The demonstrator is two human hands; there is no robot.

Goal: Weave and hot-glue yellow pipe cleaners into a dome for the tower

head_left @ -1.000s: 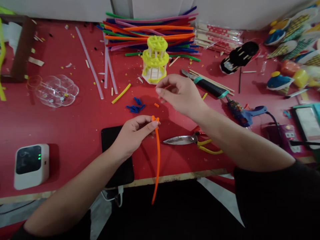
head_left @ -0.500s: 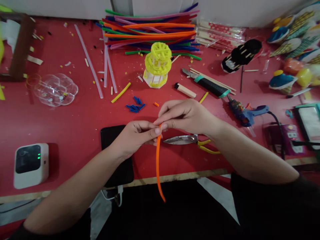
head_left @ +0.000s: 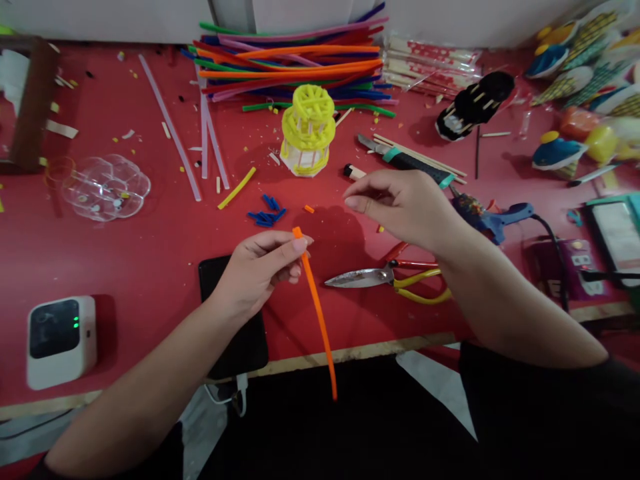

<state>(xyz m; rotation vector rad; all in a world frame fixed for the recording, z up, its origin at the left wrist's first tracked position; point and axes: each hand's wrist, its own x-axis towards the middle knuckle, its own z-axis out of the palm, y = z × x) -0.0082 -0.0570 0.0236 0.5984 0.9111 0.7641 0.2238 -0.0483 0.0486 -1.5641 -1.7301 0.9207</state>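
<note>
My left hand (head_left: pixel 263 270) pinches an orange pipe cleaner (head_left: pixel 318 307) near its upper end, between thumb and index finger. That end looks folded over into a short stub, while the rest hangs down past the table edge. My right hand (head_left: pixel 400 203) hovers to the right, apart from the pipe cleaner, its fingers loosely curled with nothing visible in them. Below it lie scissors (head_left: pixel 363 277) with yellow and red handles. A short orange piece (head_left: pixel 309 209) and several cut blue pieces (head_left: pixel 267 213) rest on the table beyond my left hand.
Beyond stand a yellow tiered model (head_left: pixel 309 133) and a black one (head_left: pixel 475 107). A pipe cleaner bundle (head_left: pixel 295 63) lies at the back. Rightward are a cutter knife (head_left: pixel 415 163) and a glue gun (head_left: pixel 493 220). A phone (head_left: pixel 245 347) lies under my left wrist.
My right hand has let go of the orange pipe cleaner and moved right. My left hand has shifted slightly left with it, and the folded upper end now shows.
</note>
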